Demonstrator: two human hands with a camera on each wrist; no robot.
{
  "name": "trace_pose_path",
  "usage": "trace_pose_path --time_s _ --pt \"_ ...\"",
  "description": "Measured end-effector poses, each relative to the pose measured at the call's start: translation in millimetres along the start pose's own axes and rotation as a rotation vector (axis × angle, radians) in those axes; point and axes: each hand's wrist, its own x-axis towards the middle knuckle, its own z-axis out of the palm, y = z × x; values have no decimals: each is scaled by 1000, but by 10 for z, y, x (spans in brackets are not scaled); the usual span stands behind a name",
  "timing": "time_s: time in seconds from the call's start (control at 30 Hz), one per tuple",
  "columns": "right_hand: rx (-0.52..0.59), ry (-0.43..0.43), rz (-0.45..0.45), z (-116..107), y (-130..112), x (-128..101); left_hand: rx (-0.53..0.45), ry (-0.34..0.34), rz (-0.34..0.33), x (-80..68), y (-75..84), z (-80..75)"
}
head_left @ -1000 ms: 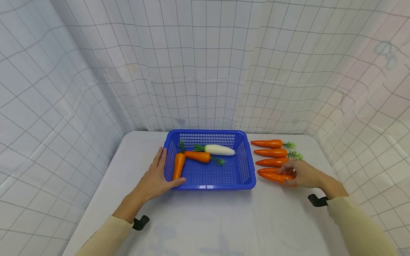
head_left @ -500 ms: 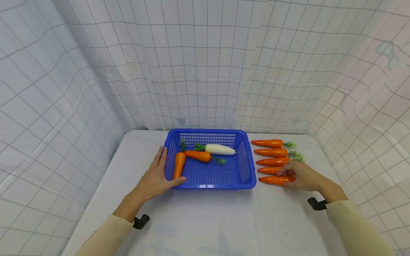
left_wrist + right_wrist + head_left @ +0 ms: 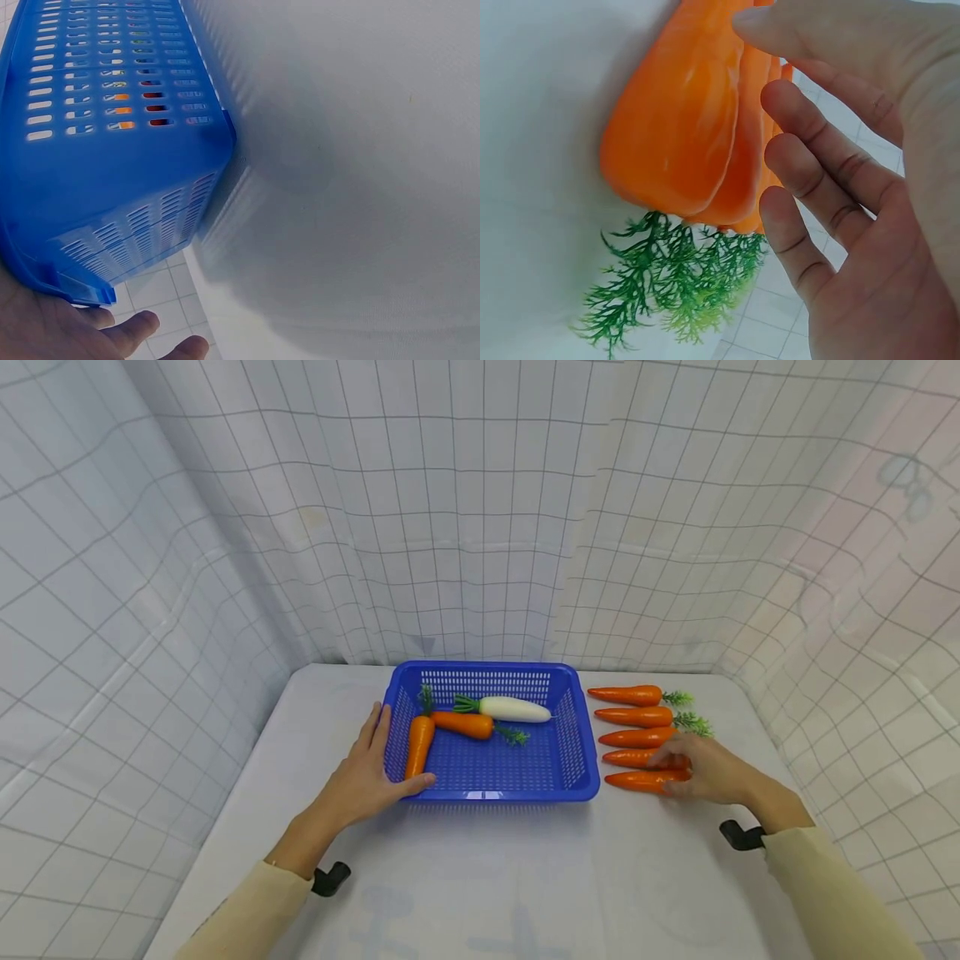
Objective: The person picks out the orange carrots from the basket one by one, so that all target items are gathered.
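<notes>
My left hand (image 3: 365,778) rests at the near left corner of the blue basket (image 3: 517,796), thumb over the front rim, fingers straight along the left side. In the left wrist view its fingers extend past the basket's corner. On the right, several orange carrots lie side by side with tips pointing left. Over the blunt ends of the nearest ones is my right hand (image 3: 708,770). The right wrist view has its thumb at the nearest carrot (image 3: 675,120) and the other fingers loosely bent, spread apart. Green leafy tops (image 3: 675,270) hang from the carrot ends; the hand hides some in the head view.
Inside the basket lie an upright-pointing carrot (image 3: 419,747), a sideways carrot (image 3: 465,725) and a white radish (image 3: 513,709). White table (image 3: 480,877) extends in front. Gridded white curtains (image 3: 495,527) enclose the back and sides.
The nearest carrot, slanted against its neighbour a second ago, has swung nearly parallel to the row under my right hand. My left hand and the basket have stayed in place.
</notes>
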Motion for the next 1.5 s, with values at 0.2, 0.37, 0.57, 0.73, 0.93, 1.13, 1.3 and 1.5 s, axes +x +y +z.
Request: trace_pose_path --time_s 0.2,0.37,0.57,0.73,0.93,1.13,1.3,1.5 --pt "25 33 -29 -51 -121 99 -8 0 13 8 2 7" --pt "74 43 -9 -145 -303 279 -3 -1 5 3 -4 8" --pt "56 64 -61 -267 -601 537 -6 2 2 -7 -8 2" --pt "72 24 -82 -334 -908 768 0 -1 -1 -10 -14 5" --pt "-8 -74 -159 -343 -1263 1150 -3 3 1 -5 -7 0" --pt "-31 -163 -210 -259 -1496 1497 -11 4 4 -7 4 6" --pt "-9 -236 -214 -130 -1607 1724 -4 4 3 -4 -3 18" --pt "19 -278 -229 23 -1696 1942 -4 -2 -9 8 -8 25"
